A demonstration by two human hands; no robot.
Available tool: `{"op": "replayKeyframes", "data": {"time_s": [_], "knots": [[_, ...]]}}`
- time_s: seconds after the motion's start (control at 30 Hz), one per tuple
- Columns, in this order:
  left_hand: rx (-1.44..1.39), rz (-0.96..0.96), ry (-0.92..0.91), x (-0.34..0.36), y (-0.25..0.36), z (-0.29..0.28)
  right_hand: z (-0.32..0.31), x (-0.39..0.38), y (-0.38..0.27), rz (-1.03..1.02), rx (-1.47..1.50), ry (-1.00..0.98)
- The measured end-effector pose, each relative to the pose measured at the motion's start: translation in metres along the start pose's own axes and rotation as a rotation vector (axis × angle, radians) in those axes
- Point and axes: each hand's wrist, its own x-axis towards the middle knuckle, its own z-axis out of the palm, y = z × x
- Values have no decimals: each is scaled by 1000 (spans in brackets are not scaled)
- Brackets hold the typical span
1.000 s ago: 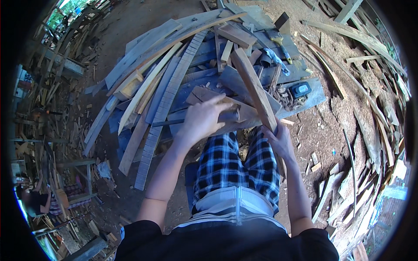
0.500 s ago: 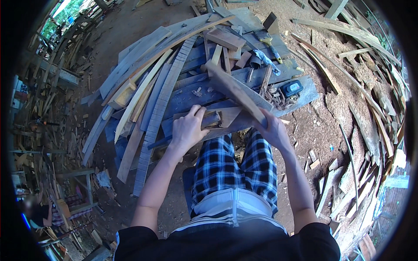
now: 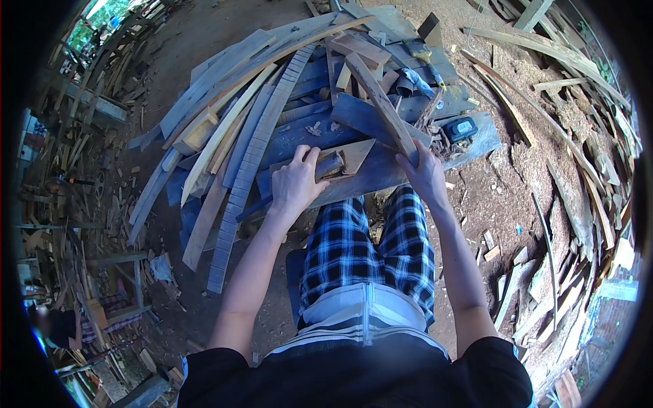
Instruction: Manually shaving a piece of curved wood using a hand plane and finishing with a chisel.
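Note:
My right hand (image 3: 423,170) is closed around the near end of a long narrow wooden strip (image 3: 382,102), which slants away to the far left over the boards. My left hand (image 3: 296,180) curls over the left end of a pale wooden block (image 3: 357,156) with a slanted right end. A dark rounded piece (image 3: 331,165) sits in an opening in that block, beside my left thumb. Between the block and the strip lies a dark flat board (image 3: 364,119). The underside of my left fingers is hidden.
A low plank bench (image 3: 469,153) spans the space before my knees. Long curved wood strips (image 3: 255,146) pile at left. On the right are a dark box-shaped item (image 3: 459,129), a blue rag-like item (image 3: 417,81) and a brush (image 3: 428,60). Shavings and scrap wood cover the right ground.
The wooden strip in my right hand has swung so that its far end points farther away and more to the right. My right hand has moved slightly away from me; my left stays at the block.

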Motion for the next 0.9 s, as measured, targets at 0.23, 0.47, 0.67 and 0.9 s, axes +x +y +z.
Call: {"op": "replayKeyframes", "data": {"time_s": [0.23,0.47,0.67,0.9], "knots": [[-606,95,389,-13,-17,-43,-21,-29,-18,39,181,-182],[-2008,-6,391,3,-23,-108,-27,-51,3,187,217,-218],[-2006,59,618,20,-29,-83,-35,-58,-14,205,189,-281],[-1797,201,558,43,-38,-46,-30,-60,-19,184,204,-289]]}}
